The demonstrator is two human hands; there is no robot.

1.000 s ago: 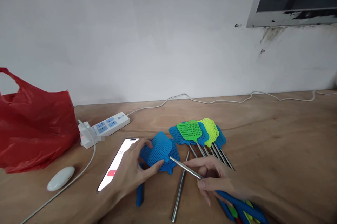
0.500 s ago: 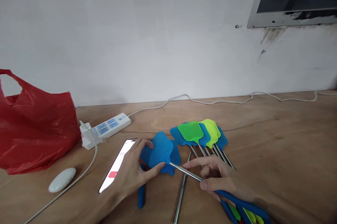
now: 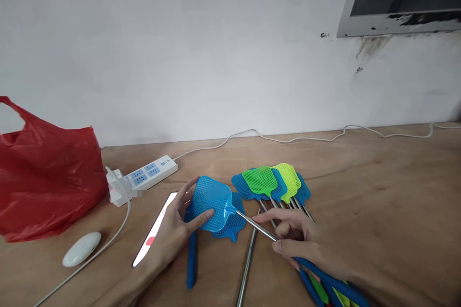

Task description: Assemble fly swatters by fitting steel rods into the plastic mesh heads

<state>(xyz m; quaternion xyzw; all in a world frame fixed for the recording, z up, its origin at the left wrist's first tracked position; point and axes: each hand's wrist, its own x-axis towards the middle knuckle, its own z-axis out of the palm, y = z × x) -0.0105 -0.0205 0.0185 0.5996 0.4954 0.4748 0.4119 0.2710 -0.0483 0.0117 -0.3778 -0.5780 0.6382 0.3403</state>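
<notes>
My left hand (image 3: 183, 223) pinches the mesh head of a blue fly swatter (image 3: 212, 202), thumb on top and fingers behind it. Its metal rod runs to the right into my right hand (image 3: 293, 235), which is closed around the rod near the blue handle, with the index finger stretched along it. Under the held head lies another blue swatter head (image 3: 234, 225) with no rod in its neck. A loose metal rod (image 3: 248, 264) lies between my hands, and a blue handle (image 3: 191, 264) lies below my left hand.
Finished-looking swatters with green (image 3: 260, 180), yellow and blue heads lie fanned beyond my right hand. Coloured handles (image 3: 317, 288) are under my right forearm. A phone (image 3: 151, 239), a power strip (image 3: 154, 171), a white mouse (image 3: 82, 249), a cable and a red bag (image 3: 54, 177) are at left.
The held swatter has shifted slightly left and its head has turned to face me more. My left thumb has moved from the neck onto the mesh.
</notes>
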